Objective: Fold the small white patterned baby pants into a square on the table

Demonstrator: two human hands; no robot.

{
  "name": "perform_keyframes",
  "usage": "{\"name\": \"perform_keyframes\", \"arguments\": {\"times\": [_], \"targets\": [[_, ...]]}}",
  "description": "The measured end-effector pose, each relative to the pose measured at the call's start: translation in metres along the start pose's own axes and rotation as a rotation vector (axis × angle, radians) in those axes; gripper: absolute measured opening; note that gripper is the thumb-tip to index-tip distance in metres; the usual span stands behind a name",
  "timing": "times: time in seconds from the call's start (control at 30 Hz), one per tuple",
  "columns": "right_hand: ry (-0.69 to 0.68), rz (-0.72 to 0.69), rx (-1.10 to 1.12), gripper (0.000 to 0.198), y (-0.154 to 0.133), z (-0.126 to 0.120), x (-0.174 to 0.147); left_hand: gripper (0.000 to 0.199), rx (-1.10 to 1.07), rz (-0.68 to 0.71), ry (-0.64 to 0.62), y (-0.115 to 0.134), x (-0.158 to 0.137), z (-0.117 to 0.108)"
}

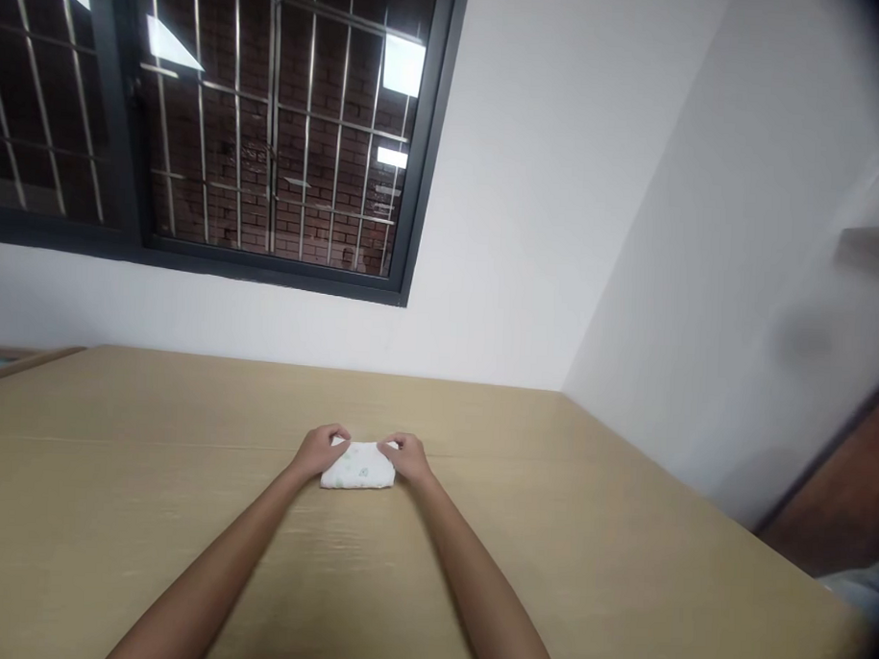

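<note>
So the folded white cloth with a faint little print (358, 471) sits right between the bare hands, long side running left to right, and honestly neither's nearer: left hand (321, 450) pinched on its far left corner, right hand (409, 455) pinched on the far right one. It's on a big, smooth tan tabletop (151, 521), can't tell if the far edge is lifted, with a plain white wall (546, 179) and a dark-framed barred window (244, 140) behind.
</note>
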State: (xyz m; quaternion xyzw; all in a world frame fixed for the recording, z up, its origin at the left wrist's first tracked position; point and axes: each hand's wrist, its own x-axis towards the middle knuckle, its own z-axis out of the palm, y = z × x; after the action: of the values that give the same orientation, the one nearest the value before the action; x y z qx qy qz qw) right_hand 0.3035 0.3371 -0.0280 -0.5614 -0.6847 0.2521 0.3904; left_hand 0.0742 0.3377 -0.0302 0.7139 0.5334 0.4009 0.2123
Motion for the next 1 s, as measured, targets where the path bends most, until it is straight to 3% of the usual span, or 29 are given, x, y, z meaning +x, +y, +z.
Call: {"name": "perform_keyframes", "arguments": {"times": [0.13,0.27,0.47,0.67,1.0], "targets": [[0.059,-0.001,-0.12,0.016,0.001,0.001,0.004,0.019,0.093,-0.002,0.063,-0.01,0.001,0.013],[0.072,-0.071,-0.234,0.019,-0.019,0.0,-0.004,0.029,0.138,0.058,0.116,-0.004,0.002,0.018],[-0.176,-0.346,-0.528,0.046,-0.046,0.024,-0.025,0.05,0.172,0.162,0.047,0.022,-0.006,0.047],[-0.246,-0.388,-0.579,0.057,-0.027,0.041,-0.032,0.055,0.245,0.17,-0.024,0.018,-0.02,0.071],[-0.285,-0.374,-0.498,0.057,-0.007,0.037,-0.026,0.062,0.356,0.173,-0.134,-0.003,-0.017,0.062]]}}
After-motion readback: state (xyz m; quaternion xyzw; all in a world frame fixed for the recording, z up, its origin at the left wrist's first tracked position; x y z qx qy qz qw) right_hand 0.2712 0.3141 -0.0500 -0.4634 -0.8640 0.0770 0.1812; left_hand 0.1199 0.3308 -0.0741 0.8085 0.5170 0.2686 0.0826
